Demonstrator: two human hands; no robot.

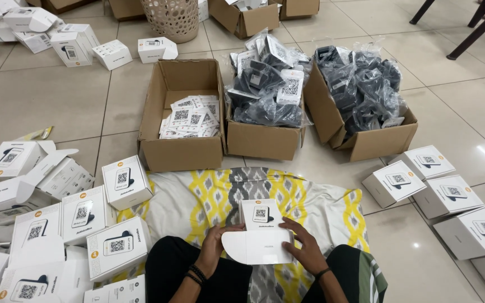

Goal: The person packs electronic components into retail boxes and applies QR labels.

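While the small white box (259, 231) sits in the person's lap, just above the knees, both hands hold it from either side. Its lid flap stands open, curved forward toward the body. The left hand (215, 242) is curled around the left edge with its fingers pressed against the flap, and the right hand (305, 247) lies flat with fingers spread along the right side, steadying the box.

Under the box and the legs lies a cloth (220, 193) with yellow and grey patterns, spread on the tiled floor (51, 95). Just beyond the cloth stand three open cartons side by side: the left carton (181, 147) holds a shallow layer of printed cards, the middle carton (262, 140) is heaped with bagged dark parts and cards, and the right carton (366, 143) is piled with dark parts in clear bags.

Judging from the scene, the work looks well under way but far from finished. A stack of white boxes (68, 224) crowds the left side, some closed and some with flaps up, and a row of closed boxes (439, 191) lies to the right. Both parts cartons are full to the brim, so plenty remains. More white boxes (57, 33) lie scattered at the far left, near a woven basket (172, 19).
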